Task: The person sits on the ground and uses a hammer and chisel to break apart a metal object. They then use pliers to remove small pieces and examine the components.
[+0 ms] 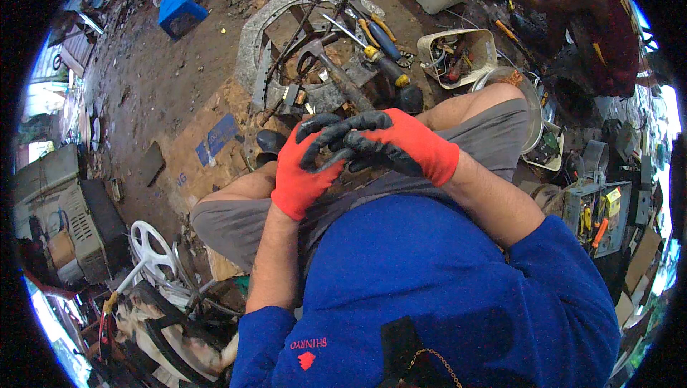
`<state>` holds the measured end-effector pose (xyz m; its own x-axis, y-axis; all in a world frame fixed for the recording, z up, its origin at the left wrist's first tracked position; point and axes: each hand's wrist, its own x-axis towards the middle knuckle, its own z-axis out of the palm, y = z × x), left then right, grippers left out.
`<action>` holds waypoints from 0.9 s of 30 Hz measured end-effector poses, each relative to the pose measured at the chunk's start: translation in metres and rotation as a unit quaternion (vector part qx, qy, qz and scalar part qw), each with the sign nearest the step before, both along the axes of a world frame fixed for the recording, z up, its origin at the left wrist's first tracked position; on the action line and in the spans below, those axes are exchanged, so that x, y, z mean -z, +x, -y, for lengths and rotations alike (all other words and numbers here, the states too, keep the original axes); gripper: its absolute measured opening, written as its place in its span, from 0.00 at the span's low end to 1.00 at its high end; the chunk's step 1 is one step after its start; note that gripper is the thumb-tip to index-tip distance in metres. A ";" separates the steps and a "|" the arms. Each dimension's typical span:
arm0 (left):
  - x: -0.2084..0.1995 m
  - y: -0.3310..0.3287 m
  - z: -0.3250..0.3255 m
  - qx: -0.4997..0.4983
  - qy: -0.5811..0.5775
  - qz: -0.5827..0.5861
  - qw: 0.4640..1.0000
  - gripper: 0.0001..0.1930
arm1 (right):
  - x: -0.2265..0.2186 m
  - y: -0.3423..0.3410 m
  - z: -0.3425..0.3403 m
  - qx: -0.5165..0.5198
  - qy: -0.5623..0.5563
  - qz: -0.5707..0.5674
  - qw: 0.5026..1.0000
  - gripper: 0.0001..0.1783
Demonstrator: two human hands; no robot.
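Note:
My left hand [308,166] and my right hand [411,141], in red gloves with black palms, meet in front of my lap. The curled fingers of both touch each other; whatever lies between them, if anything, is hidden. Just beyond them, a hammer [343,80] rests on a round grey metal frame [252,43]. Beside the hammer are a screwdriver with a yellow and black handle [386,66] and pliers with dark blue grips [384,40]. A long thin dark bar [295,36] leans across the frame.
A blue plastic stool [179,12] stands far left, cardboard [187,163] nearer. At the right are a scrap-filled tub [428,46], a metal toolbox [572,209] and a co-worker [583,20] in red gloves. A white spoked wheel [137,251] lies near left.

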<state>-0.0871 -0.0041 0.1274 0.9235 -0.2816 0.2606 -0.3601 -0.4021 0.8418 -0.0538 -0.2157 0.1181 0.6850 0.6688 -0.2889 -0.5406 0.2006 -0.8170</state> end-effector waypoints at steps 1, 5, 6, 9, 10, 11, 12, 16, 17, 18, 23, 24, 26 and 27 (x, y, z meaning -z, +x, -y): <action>0.001 -0.001 0.000 -0.002 0.000 -0.001 1.000 0.23 | 0.002 0.001 0.001 -0.002 -0.014 0.005 1.000 0.15; 0.006 -0.003 -0.005 0.008 0.010 -0.006 1.000 0.23 | -0.001 0.002 0.002 -0.003 -0.023 -0.008 1.000 0.14; 0.005 -0.004 -0.004 0.010 0.008 0.000 1.000 0.23 | 0.001 0.002 0.003 -0.004 -0.028 0.006 1.000 0.15; 0.005 -0.005 -0.002 0.012 0.001 -0.001 1.000 0.23 | 0.010 0.006 0.005 -0.009 -0.038 0.036 0.999 0.15; 0.005 -0.005 -0.002 0.011 -0.002 -0.004 1.000 0.24 | 0.011 0.006 0.005 -0.014 -0.037 0.040 0.998 0.15; 0.006 -0.007 -0.002 0.011 -0.008 -0.012 1.000 0.24 | 0.012 0.007 0.005 -0.018 -0.036 0.043 0.998 0.15; 0.007 -0.008 -0.002 0.011 -0.015 -0.020 1.000 0.24 | 0.013 0.008 0.006 -0.018 -0.036 0.040 0.998 0.15; 0.002 -0.005 0.001 0.020 -0.001 0.004 1.000 0.22 | 0.012 0.012 0.009 -0.040 -0.054 0.024 0.997 0.16; 0.005 -0.005 -0.001 0.013 -0.006 0.000 1.000 0.22 | 0.011 0.013 0.009 -0.051 -0.062 0.020 0.997 0.16; 0.007 -0.005 -0.002 0.007 -0.011 -0.002 1.000 0.22 | 0.014 0.014 0.009 -0.052 -0.062 0.033 0.996 0.16; 0.009 -0.007 -0.004 -0.017 -0.034 -0.032 0.999 0.19 | 0.026 0.013 0.009 -0.052 -0.048 0.024 0.997 0.17; 0.011 -0.008 -0.003 -0.026 -0.051 -0.042 0.998 0.19 | 0.029 0.013 0.009 -0.058 -0.031 0.025 0.998 0.19; 0.014 -0.008 0.000 -0.048 -0.068 -0.049 0.995 0.18 | 0.033 0.014 0.010 -0.066 0.009 0.016 0.998 0.23; 0.016 -0.008 0.001 -0.063 -0.069 -0.048 0.994 0.17 | 0.027 0.014 0.008 -0.070 0.031 0.004 0.997 0.25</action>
<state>-0.0955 -0.0053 0.1114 0.9719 -0.1289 0.1971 -0.2287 -0.3176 0.9202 -0.0400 -0.2242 0.0907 0.5851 0.7746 -0.2399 -0.5611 0.1732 -0.8094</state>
